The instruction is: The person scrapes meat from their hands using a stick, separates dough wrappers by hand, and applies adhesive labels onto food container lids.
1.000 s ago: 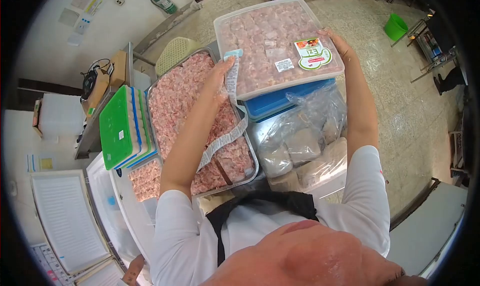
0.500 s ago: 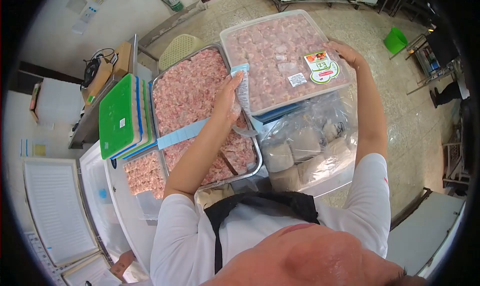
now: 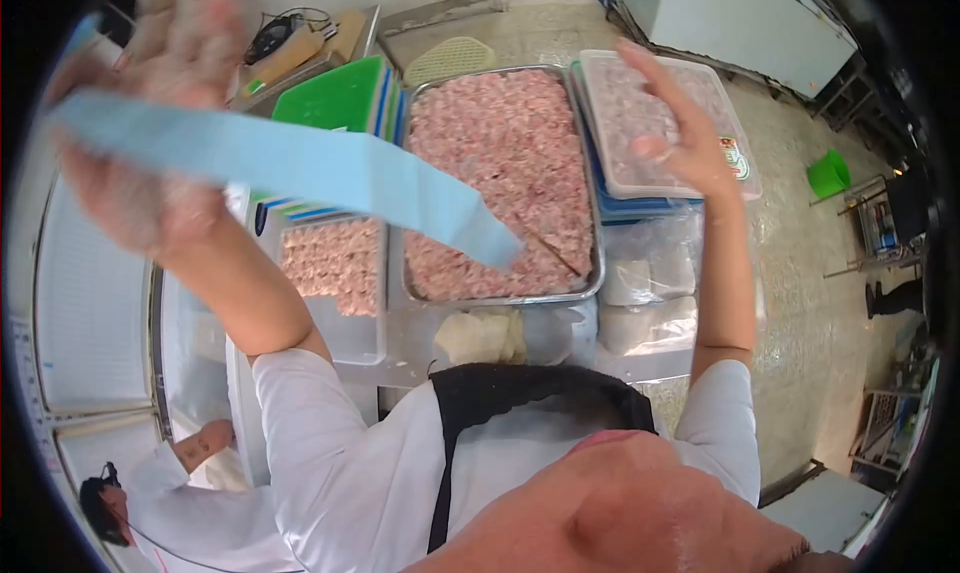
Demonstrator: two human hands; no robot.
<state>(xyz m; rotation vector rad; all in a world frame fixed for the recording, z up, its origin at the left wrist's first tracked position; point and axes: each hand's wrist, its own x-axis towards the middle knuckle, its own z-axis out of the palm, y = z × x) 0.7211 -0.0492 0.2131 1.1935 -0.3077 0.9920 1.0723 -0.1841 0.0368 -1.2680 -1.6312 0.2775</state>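
My left hand (image 3: 160, 143) is raised at the upper left, large and blurred. A long light-blue label strip (image 3: 320, 168) runs from it, hanging slantwise over a metal tray of minced meat (image 3: 495, 143). A brown stick-like tool (image 3: 550, 248) lies on the mince. My right hand (image 3: 685, 138), fingers apart and holding nothing, is over the clear-lidded box of meat pieces (image 3: 650, 93). That box bears a printed label (image 3: 734, 158) and rests on blue-lidded boxes (image 3: 640, 209). Left of the tray is a partly filled container of shaped meat pieces (image 3: 330, 263).
Green-lidded boxes (image 3: 330, 98) stand left of the tray. Bagged packs (image 3: 650, 323) and pale dough-like pieces (image 3: 480, 335) lie near my body. A co-worker (image 3: 200, 513) is at the lower left. A green bucket (image 3: 828, 174) stands on the floor at right.
My left hand has swung from the box's left edge to the upper left, drawing the strip out. My right hand has let go of the box's right edge. The view has shifted.
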